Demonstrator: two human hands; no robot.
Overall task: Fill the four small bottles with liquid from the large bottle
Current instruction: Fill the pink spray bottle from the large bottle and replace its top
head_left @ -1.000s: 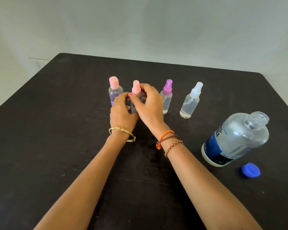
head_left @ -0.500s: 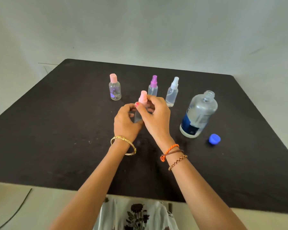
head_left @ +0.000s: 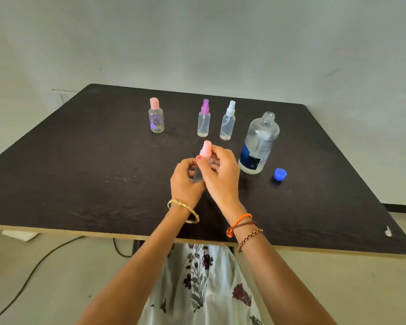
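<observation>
1. Left hand (head_left: pixel 185 181) grips the clear body of a pink-top bottle (head_left: pixel 203 160) over the table (head_left: pixel 80 160).
2. Right hand (head_left: pixel 220 172) pinches its sprayer.
3. Big bottle (head_left: pixel 259 143) stands uncapped, right of them.

Hands (head_left: pixel 185 181) hide pink-capped bottle (head_left: pixel 198 175) body.

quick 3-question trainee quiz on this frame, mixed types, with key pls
1. True or false: the large bottle is capped.
2. Which hand holds the body of the pink-topped spray bottle? A) left hand B) right hand
3. How many small bottles stand untouched on the table?

Key:
1. False; its neck is open and the blue cap lies beside it.
2. A; the right hand pinches the pink top.
3. Three.
</observation>
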